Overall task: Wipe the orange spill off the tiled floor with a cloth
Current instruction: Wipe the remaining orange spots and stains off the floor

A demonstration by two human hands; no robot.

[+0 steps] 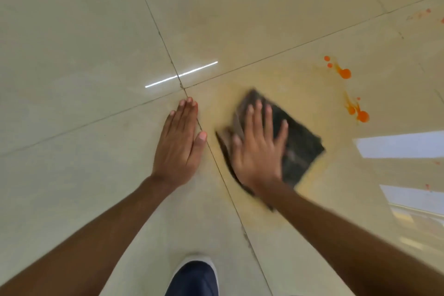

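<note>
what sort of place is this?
Likely indoors, a room or hallway: large glossy beige floor tiles with thin grout lines, a strip-light reflection and bright window-like reflections on them.

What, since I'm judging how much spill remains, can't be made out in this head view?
Tiled floor beneath the dark cloth and the right hand pressing it: hidden, head view.
Cloth's texture and soiling: motion blur.
Faint orange splashes top right: small, run off the right edge.
Dark blue shoe: cut off by the bottom edge.

Glossy tiled floor [79, 31], dark cloth [300, 142]
</note>
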